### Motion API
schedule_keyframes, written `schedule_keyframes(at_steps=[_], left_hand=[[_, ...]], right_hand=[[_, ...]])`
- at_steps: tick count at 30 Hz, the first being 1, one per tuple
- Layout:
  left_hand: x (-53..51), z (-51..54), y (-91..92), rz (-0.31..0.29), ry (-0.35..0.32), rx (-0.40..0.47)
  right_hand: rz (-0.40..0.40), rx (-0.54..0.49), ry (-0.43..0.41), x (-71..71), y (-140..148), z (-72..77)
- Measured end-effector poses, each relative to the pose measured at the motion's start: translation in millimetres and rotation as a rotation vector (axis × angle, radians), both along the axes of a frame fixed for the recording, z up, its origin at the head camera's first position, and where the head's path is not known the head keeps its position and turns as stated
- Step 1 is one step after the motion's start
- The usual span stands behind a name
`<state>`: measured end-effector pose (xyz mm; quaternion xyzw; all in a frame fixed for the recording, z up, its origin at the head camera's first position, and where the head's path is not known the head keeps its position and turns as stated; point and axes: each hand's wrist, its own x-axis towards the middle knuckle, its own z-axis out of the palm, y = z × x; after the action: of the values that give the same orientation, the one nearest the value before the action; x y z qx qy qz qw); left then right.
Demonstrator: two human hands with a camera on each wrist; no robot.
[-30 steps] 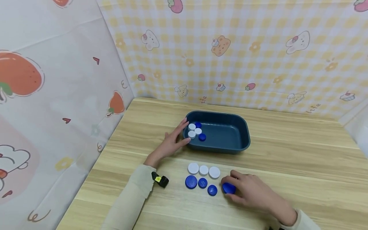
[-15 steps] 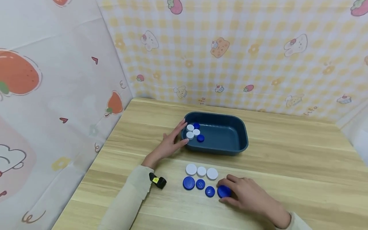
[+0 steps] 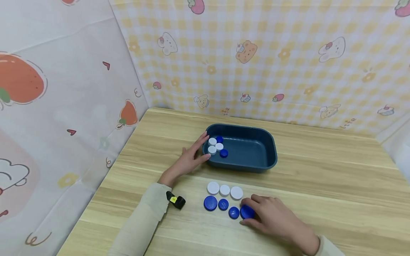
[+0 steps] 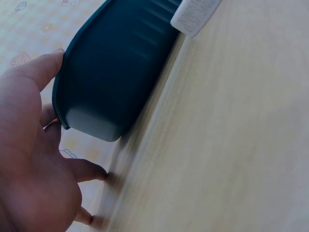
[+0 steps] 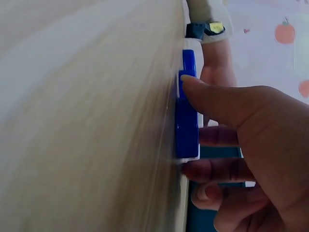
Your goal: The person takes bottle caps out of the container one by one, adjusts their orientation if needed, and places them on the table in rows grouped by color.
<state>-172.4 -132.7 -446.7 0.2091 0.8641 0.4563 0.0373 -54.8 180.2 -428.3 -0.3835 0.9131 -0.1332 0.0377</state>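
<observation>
Head view gives me smooth, round caps, plastic by the look: the right hand [image 3: 272,217] pinches the large blue cap [image 3: 247,212] by its edge, at the right end of a row on the worktop [image 3: 320,167], just beside three other blue caps [image 3: 210,203], with three white caps [image 3: 225,190] lined up behind them. The left hand [image 3: 189,160] has its fingers spread against the left end of a dark teal tray [image 3: 245,166], a deep oblong with rounded corners, which holds three small white caps [image 3: 212,150] and two small blue caps [image 3: 224,153]. Pale, streaky wood grain runs across the worktop; behind it I see a yellow-checked cloth [image 3: 266,67] printed with bears and rabbits. Lettering there looks like "life"; from the left wrist, a white piece [image 4: 195,17] carries small print I can't read.
</observation>
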Motion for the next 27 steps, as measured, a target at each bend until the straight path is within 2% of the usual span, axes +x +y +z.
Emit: schedule_keyframes(at_steps=[11, 16, 23, 27], left_hand=[[-0.7, 1.3, 0.1, 0.008, 0.001, 0.001], [-0.7, 0.6, -0.1, 0.006, 0.000, -0.001], [0.0, 2.5, 0.8, 0.002, -0.008, 0.006], [0.5, 2.6, 0.4, 0.001, -0.015, 0.009]], right_hand=[[-0.025, 0.062, 0.114, 3.7, -20, 4.8], [-0.053, 0.075, 0.157, 3.3, -22, 2.4], [-0.051, 0.068, 0.238, 3.1, -22, -0.9], [-0.050, 0.072, 0.252, 3.2, -22, -1.1]])
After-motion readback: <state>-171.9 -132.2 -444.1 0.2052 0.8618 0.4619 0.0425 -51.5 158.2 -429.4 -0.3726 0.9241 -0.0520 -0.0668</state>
